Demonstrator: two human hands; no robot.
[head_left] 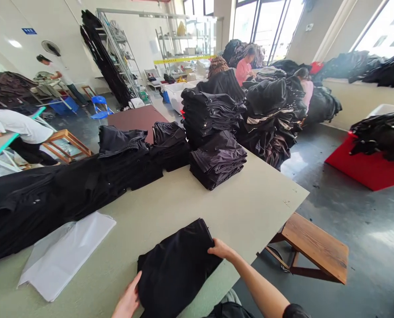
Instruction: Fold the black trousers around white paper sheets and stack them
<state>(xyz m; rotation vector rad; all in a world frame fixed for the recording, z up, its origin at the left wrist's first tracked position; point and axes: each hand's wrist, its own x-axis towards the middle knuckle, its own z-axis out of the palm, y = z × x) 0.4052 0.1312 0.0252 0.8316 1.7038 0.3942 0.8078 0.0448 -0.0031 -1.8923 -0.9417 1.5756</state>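
Note:
Folded black trousers point(177, 269) lie in front of me at the near edge of the table. My right hand point(221, 249) grips their right edge, thumb and fingers closed on the cloth. At the left side, my left hand point(129, 297) rests against the fabric; its fingertips are partly hidden at the edge, so I cannot tell whether it grips. To the left lies a stack of clear and white plastic bags point(74, 256). Beyond the trousers stands a short pile of folded dark trousers point(218, 161).
A long heap of black garments point(51, 190) covers the table's left side. Behind the short pile rises a taller stack point(213, 106). A wooden stool point(319, 247) stands by the table's right edge. Other people work at the left and back. Garments lie over a red board point(365, 163).

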